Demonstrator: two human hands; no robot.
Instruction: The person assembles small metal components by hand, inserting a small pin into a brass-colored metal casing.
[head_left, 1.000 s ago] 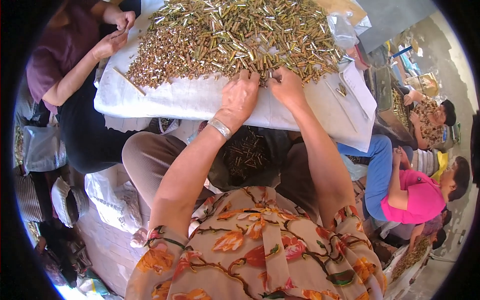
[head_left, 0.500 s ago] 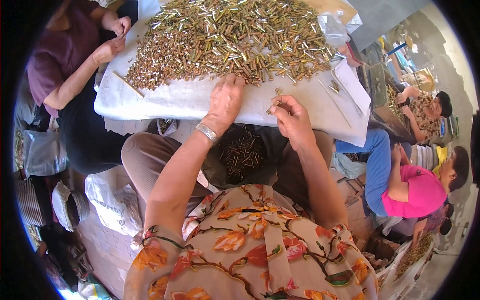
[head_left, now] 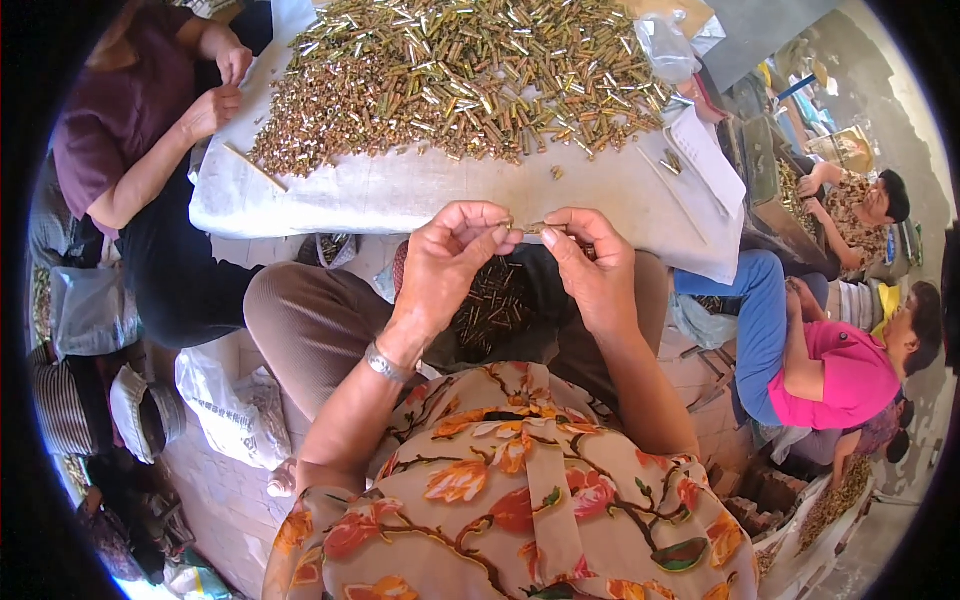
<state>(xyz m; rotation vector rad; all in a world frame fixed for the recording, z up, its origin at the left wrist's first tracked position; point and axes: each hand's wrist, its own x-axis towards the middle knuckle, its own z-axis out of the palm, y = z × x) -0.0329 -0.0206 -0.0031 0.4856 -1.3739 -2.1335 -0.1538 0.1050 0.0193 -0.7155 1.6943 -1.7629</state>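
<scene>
My left hand [head_left: 455, 255] pinches a small brassy metal piece [head_left: 509, 224] between thumb and fingertips; its exact kind is too small to make out. Facing it, my right hand [head_left: 597, 265] grips a slim brassy metal pin [head_left: 538, 228] pointing left. The two pieces are close together, just off the table's front edge. Beyond them, a heap of brassy metal tubes and pins [head_left: 480, 75] covers much of the white-covered table [head_left: 380, 200], with shorter ring-like pieces [head_left: 310, 125] at its left. Below my hands, a dark container [head_left: 455, 345] between my knees holds many metal pins [head_left: 495, 305].
A thin stick [head_left: 255, 167] lies at the table's left, and a white sheet [head_left: 705, 150] and a thin rod [head_left: 675, 190] at its right. One person [head_left: 120, 130] works at the left; others [head_left: 825, 375] sit at the right. A white plastic bag [head_left: 225, 405] stands on the floor.
My left hand has come back from the heap's near edge to meet my right hand, now holding a small metal piece. My right hand has shifted slightly toward me.
</scene>
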